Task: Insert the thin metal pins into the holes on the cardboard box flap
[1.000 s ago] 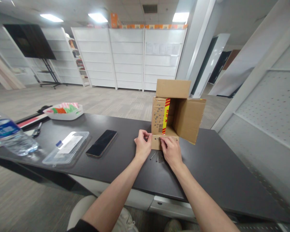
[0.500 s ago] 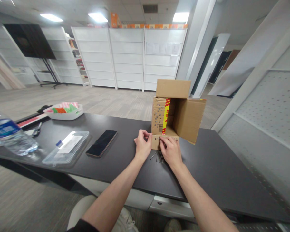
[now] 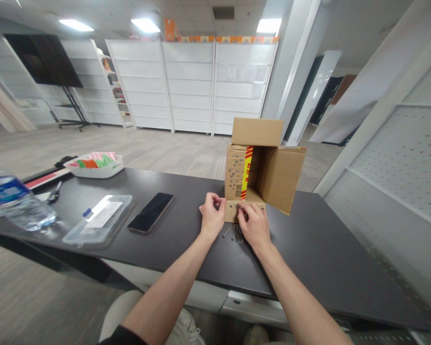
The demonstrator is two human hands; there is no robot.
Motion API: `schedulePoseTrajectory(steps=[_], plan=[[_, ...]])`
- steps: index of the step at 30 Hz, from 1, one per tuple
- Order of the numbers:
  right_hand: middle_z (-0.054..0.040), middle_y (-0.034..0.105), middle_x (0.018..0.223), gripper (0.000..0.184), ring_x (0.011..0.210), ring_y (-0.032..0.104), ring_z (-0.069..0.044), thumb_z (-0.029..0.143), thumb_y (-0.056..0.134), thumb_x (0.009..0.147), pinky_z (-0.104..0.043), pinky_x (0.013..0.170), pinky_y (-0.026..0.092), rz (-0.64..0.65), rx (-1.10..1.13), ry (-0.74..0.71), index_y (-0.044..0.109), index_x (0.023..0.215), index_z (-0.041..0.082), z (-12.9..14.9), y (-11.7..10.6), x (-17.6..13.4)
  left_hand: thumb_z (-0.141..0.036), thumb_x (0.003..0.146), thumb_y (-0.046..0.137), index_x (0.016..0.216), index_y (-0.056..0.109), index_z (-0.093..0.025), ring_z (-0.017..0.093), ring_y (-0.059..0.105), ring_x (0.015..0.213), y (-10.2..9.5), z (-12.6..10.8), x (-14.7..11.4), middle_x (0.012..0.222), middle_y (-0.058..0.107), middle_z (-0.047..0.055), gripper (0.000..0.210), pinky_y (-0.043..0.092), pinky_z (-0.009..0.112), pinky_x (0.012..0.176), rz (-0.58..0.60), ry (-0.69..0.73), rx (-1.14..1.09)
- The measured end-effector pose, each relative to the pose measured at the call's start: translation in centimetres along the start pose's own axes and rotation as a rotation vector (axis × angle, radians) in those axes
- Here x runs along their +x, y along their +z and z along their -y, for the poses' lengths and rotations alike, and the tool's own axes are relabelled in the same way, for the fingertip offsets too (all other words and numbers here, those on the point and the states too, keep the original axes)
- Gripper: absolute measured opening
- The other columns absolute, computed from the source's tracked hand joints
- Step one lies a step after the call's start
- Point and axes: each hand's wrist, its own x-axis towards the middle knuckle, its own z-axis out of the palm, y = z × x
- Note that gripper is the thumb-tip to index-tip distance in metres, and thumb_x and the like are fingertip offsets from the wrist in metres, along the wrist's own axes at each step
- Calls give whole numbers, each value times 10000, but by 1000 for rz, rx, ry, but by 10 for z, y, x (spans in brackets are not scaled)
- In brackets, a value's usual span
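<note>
An open cardboard box (image 3: 235, 167) stands on its side on the dark table, its lower flap (image 3: 231, 216) lying toward me. Small metal nail heads dot its left panel and this flap. My left hand (image 3: 213, 215) is closed in a pinch at the flap's left edge. Over the right part of the flap, my right hand (image 3: 254, 223) has its fingers curled, the fingertips at a small nail head; the shaft is hidden. Several loose nails (image 3: 238, 234) lie on the table just below the flap, between my hands.
Left of my hands lie a phone (image 3: 151, 212) and a clear plastic case (image 3: 98, 220). Farther left are a water bottle (image 3: 14, 199) and a white basket (image 3: 96, 171) with colourful packets. A perforated panel (image 3: 409, 158) borders the right side.
</note>
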Motion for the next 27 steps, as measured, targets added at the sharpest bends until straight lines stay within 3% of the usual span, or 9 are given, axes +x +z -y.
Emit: schedulePoseTrajectory(steps=[27], plan=[[-42, 650, 910, 165, 878, 575, -199, 251, 476, 893, -325, 792, 357, -8, 7, 15, 635, 893, 206, 4, -8, -7, -304, 803, 553, 810, 442, -217, 128, 582, 702, -1, 1, 0, 751, 619, -11, 141, 433, 267, 741, -8, -4, 15]])
